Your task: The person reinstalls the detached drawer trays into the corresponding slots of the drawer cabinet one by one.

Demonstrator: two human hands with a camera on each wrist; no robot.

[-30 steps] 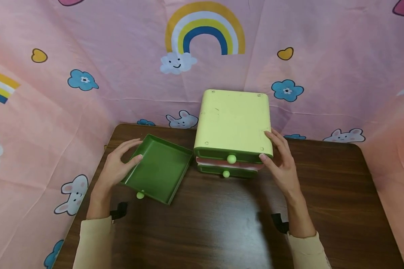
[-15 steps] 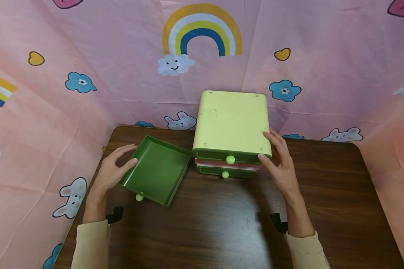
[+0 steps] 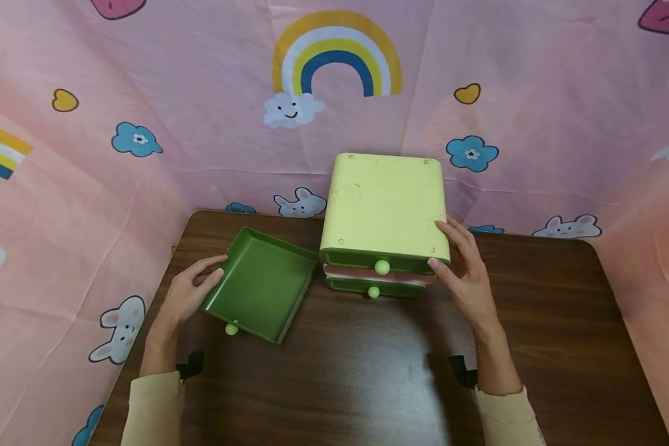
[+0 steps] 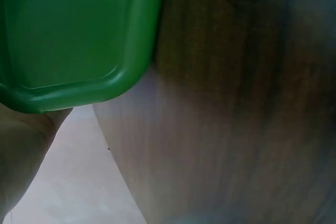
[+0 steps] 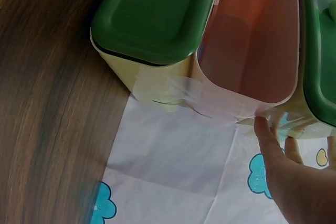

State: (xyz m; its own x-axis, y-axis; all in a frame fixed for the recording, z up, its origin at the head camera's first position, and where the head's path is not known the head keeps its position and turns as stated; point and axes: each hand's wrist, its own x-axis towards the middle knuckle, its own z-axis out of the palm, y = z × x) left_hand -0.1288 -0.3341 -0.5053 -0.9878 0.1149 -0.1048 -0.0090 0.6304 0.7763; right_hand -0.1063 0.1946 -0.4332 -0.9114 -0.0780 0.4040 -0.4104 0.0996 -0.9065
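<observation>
While hands [image 3: 189, 291] hold it, tray [image 3: 259, 285] rests left

One head view from above, two wrist views pressed close.
The head camera looks forward and down over both hands; each wrist camera sits just beside its fingers, sharing the green tray [image 4: 68, 35] and drawer cabinet [image 5: 173, 85].

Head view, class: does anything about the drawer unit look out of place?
Yes. One green drawer lies askew on the table, left of the yellow cabinet, held by the left hand. The cabinet's middle slot stands open, showing pink.
</observation>
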